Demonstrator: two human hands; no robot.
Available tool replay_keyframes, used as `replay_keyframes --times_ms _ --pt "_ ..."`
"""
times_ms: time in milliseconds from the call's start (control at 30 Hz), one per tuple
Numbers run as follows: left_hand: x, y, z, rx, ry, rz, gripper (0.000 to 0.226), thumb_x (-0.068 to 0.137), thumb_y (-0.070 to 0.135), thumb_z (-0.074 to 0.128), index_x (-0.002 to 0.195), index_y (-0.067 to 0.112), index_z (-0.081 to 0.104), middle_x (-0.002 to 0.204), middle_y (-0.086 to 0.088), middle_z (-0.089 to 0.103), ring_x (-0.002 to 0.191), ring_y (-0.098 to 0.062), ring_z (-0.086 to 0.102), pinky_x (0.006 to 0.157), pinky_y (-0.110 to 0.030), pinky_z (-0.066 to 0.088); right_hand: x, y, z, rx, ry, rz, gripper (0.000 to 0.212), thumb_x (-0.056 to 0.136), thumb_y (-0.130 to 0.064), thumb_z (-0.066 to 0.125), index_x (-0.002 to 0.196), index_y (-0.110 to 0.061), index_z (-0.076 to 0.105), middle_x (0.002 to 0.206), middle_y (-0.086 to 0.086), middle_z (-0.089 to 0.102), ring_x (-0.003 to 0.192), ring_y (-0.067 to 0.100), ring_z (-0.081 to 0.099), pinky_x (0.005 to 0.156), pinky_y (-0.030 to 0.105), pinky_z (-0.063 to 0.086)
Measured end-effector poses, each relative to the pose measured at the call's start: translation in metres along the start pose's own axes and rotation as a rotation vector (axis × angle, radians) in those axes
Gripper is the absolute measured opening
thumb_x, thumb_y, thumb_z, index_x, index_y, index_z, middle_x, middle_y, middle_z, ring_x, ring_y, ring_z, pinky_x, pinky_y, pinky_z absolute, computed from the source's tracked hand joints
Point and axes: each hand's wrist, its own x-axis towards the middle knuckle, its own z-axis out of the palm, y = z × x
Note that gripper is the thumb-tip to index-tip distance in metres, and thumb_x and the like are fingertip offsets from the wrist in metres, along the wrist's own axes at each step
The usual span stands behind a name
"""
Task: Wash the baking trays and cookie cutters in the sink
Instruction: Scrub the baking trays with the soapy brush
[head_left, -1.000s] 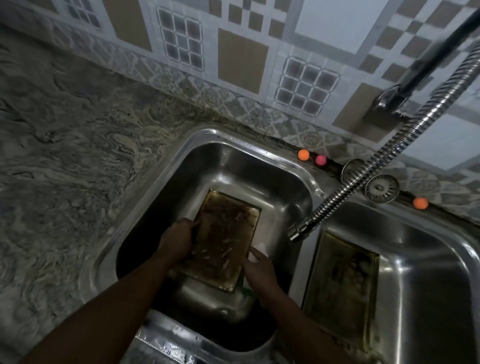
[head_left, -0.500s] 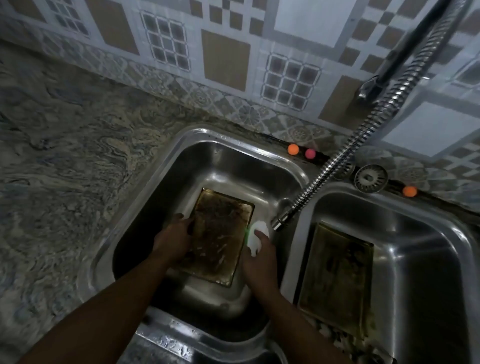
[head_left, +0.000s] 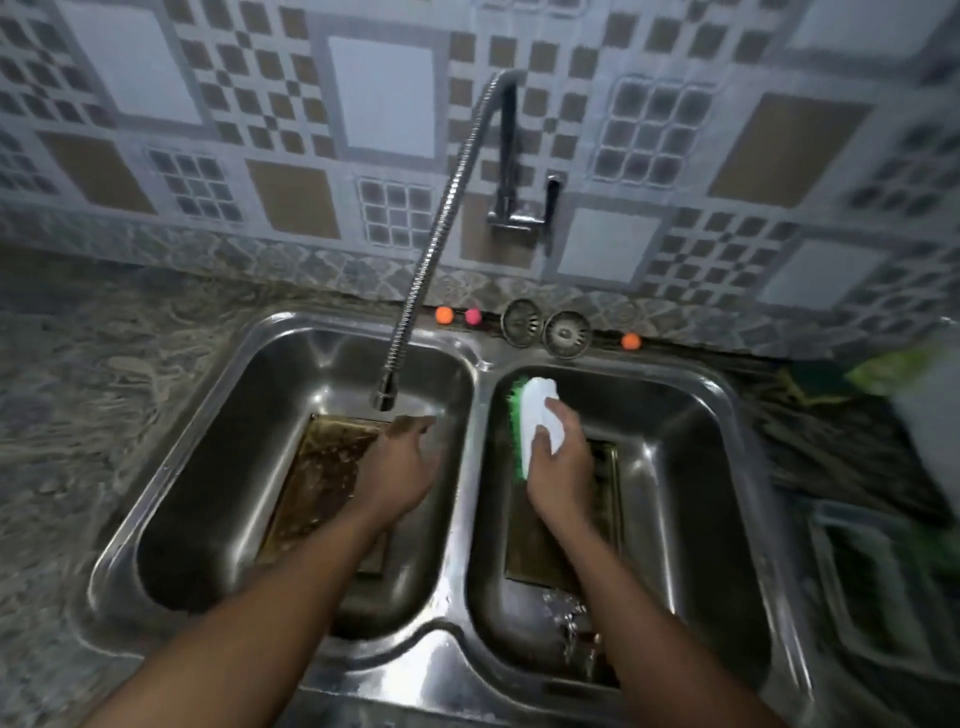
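1. Double sink, stainless steel, set into a marbled stone counter; taken as the landmark for the entries below.
2. Left basin: one baking tray, brown and stained, lying flat on the basin floor.
3. Left hand: over the right edge of that tray, fingers closed on the tray's far right corner.
4. Right basin: second baking tray, dark, lying flat, largely covered by the right forearm.
5. Right hand: above the second tray, fingers wrapped round a white scrubbing brush with green bristles; the bristles face the divider between the basins.
6. Flexible tap hose: descends from the wall tap behind the sink; its nozzle hangs over the far end of the left basin, just above the first tray.
7. Sink's back ledge: two metal drain strainers side by side, with small orange and pink balls on either side.
8. Right basin, near end: glinting objects, blurred; cannot tell whether they are cookie cutters.
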Motion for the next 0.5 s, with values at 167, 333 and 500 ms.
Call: replay_keyframes --times_ms 167,333,500 --pt "-0.016 0.072 0.033 0.002 -0.117 0.126 0.034 0.088 0.035 0.065 0.120 0.024 0.063 0.114 0.000 0.066 0.098 -0.020 0.065 0.086 -0.034 0.053 0.006 0.020 -0.097 -0.006 0.172 0.004 0.034 0.095 -0.004 0.052 0.127 -0.012 0.058 0.133 0.005 0.056 0.119 0.017 0.052 0.094 0.016 0.034" --pt "-0.029 0.104 0.080 0.149 -0.250 0.051 0.038 0.087 0.039 0.062 0.120 0.020 0.063 0.114 -0.008 0.066 0.105 -0.030 0.064 0.085 -0.038 0.054 -0.001 0.045 -0.190 -0.084 0.298 0.035 0.033 0.096 -0.007 0.051 0.128 -0.013 0.059 0.135 0.007 0.056 0.121 0.020 0.052 0.090 0.013 0.031" --pt "-0.030 0.097 0.124 0.217 -0.327 -0.082 0.048 0.081 0.055 0.058 0.111 0.019 0.067 0.107 -0.012 0.071 0.098 -0.034 0.069 0.080 -0.040 0.058 -0.013 0.071 -0.273 -0.206 0.361 0.050 0.032 0.097 -0.010 0.051 0.128 -0.013 0.059 0.133 0.010 0.057 0.120 0.026 0.053 0.088 0.017 0.034"
